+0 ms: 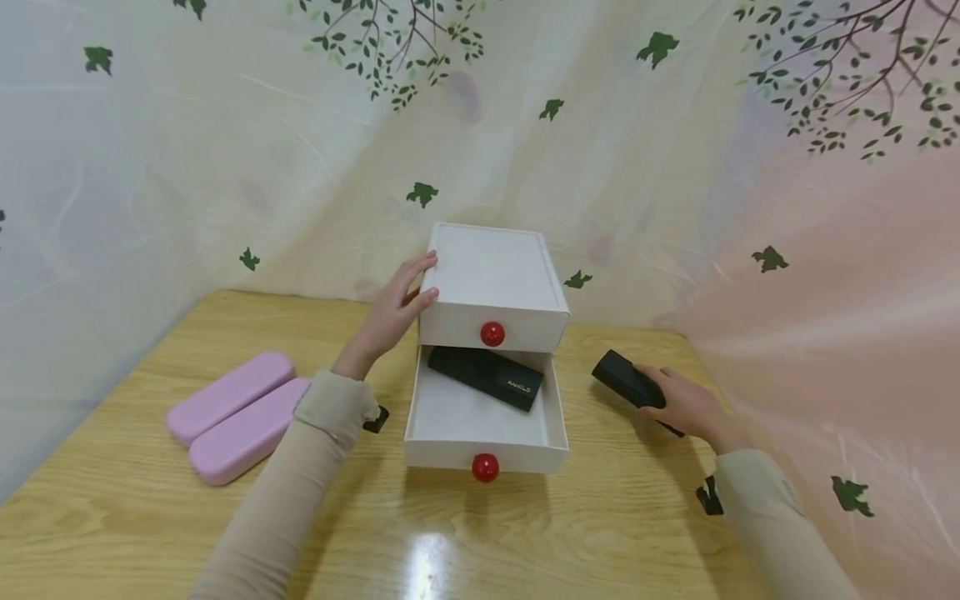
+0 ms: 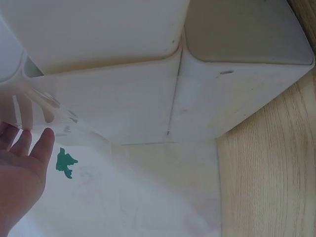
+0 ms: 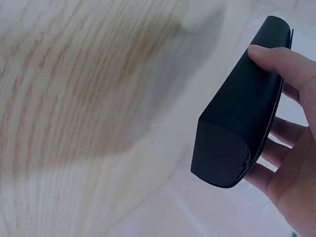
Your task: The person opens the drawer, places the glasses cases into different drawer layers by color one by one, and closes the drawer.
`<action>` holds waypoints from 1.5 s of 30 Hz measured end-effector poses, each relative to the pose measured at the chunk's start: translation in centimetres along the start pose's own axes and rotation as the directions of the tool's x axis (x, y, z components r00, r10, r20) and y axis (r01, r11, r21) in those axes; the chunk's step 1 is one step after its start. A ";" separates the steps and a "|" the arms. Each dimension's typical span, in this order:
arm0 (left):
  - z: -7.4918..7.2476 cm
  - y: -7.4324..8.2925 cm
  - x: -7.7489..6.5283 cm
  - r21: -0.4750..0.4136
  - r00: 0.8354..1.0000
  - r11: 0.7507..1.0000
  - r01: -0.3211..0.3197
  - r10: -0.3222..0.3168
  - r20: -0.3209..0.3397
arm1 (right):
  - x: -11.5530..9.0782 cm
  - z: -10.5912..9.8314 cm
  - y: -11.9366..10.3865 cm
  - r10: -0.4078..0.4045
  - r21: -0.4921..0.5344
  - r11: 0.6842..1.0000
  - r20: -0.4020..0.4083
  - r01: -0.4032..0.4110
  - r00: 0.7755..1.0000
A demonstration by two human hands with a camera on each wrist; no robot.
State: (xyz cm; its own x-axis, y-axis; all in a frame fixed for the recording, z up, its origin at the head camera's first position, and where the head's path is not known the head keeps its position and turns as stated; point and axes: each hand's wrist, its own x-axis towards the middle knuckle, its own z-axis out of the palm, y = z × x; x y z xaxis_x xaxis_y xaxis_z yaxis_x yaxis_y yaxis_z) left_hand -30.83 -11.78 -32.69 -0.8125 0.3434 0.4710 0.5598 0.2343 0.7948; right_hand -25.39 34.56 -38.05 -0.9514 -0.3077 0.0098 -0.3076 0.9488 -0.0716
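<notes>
A white two-drawer box (image 1: 491,271) with red knobs stands at the middle of the table. Its lower drawer (image 1: 457,421) is pulled out and holds a black glasses case (image 1: 495,377) with gold lettering. My left hand (image 1: 390,312) rests against the box's upper left side, fingers spread and fairly straight. In the left wrist view, the fingertips of that hand (image 2: 22,168) are at the white plastic. Off to the right, my right hand (image 1: 690,408) grips a second black glasses case (image 3: 242,103), thumb on one face and fingers behind it, held over the table.
Two pink oblong case parts (image 1: 232,396) lie side by side on the left of the wooden table (image 1: 600,533). A curtain (image 1: 360,167) printed with leaves hangs close behind and along the sides. The pulled-out drawer's red knob (image 1: 485,467) juts toward the front.
</notes>
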 end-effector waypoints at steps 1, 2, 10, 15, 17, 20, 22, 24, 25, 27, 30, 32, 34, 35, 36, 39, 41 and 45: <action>0.0 0.0 0.0 0.000 1.000 1.000 -0.002 0.002 -0.003 | -0.1 -0.2 -0.1 -0.008 -0.007 1.000 -0.008 0.008 1.000; 0.0 -0.1 0.0 -0.003 1.000 1.000 -0.004 0.004 -0.006 | -0.2 -0.3 -0.3 -0.013 -0.014 1.000 -0.015 0.012 1.000; -0.1 -0.3 0.0 0.006 1.000 1.000 -0.015 0.015 -0.013 | -1.8 -2.1 -2.3 -0.046 -0.004 0.999 -0.056 0.046 0.997; 0.0 -0.4 -0.1 0.024 1.000 1.000 -0.014 0.014 -0.003 | -3.0 -3.5 -3.8 -0.067 -0.020 0.998 -0.082 0.065 0.994; 0.0 -0.4 -0.1 0.022 1.000 1.000 -0.013 0.013 -0.002 | -3.5 -4.1 -4.5 -0.077 -0.029 0.997 -0.092 0.075 0.993; 0.0 -0.4 -0.1 0.029 1.000 1.000 -0.005 0.005 -0.001 | -4.2 -4.9 -5.4 -0.101 -0.037 0.995 -0.122 0.097 0.987; 0.0 -0.3 0.0 0.027 1.000 1.000 0.004 -0.004 0.001 | -4.6 -5.4 -6.1 -0.123 -0.046 0.992 -0.147 0.118 0.981; 0.0 0.0 0.0 0.023 1.000 1.000 0.014 -0.014 0.003 | -5.0 -5.8 -6.7 -0.151 -0.058 0.988 -0.172 0.143 0.973; 0.0 0.2 -0.1 0.021 1.000 1.000 0.020 -0.020 0.004 | -5.1 -6.0 -7.1 -0.166 -0.066 0.985 -0.183 0.156 0.969; -0.1 0.9 -0.2 0.018 1.000 1.000 0.025 -0.025 0.007 | -5.3 -6.4 -7.8 -0.194 -0.081 0.980 -0.203 0.181 0.960; -0.1 1.1 -0.3 0.015 1.000 1.000 0.024 -0.024 0.005 | -5.6 -6.9 -8.8 -0.232 -0.107 0.971 -0.224 0.213 0.946; -0.1 0.8 -0.3 0.017 1.000 1.000 0.019 -0.019 0.001 | -5.7 -7.2 -9.3 -0.259 -0.131 0.964 -0.239 0.233 0.936; -0.1 0.1 -0.1 0.017 1.000 1.000 0.012 -0.012 -0.004 | -5.8 -7.5 -9.9 -0.286 -0.152 0.955 -0.248 0.254 0.926; -0.1 -0.1 -0.1 0.017 1.000 1.000 0.008 -0.008 -0.006 | -5.9 -7.6 -10.2 -0.297 -0.161 0.951 -0.251 0.263 0.921; -0.1 -0.3 -0.1 0.019 1.000 1.000 0.004 -0.004 -0.007 | -5.9 -7.8 -10.5 -0.311 -0.171 0.946 -0.256 0.274 0.915; 0.0 -0.6 -0.1 0.021 1.000 1.000 -0.009 0.009 -0.010 | -6.0 -8.1 -11.2 -0.339 -0.181 0.937 -0.260 0.299 0.904; 0.0 -0.6 0.0 0.019 1.000 1.000 -0.017 0.018 -0.013 | -6.0 -8.3 -11.6 -0.355 -0.188 0.931 -0.266 0.313 0.896; 0.1 -0.6 0.0 0.019 1.000 1.000 -0.021 0.021 -0.019 | -5.8 -8.3 -12.3 -0.400 -0.208 0.914 -0.303 0.349 0.865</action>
State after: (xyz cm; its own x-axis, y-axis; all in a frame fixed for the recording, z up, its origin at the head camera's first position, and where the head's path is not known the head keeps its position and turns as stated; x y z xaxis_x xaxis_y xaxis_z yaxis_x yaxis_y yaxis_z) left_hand -31.16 -11.84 -33.18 -0.8035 0.3311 0.4948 0.5795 0.2443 0.7775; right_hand -16.17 25.30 -28.98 -0.7041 -0.6239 0.3391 -0.6159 0.7742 0.1455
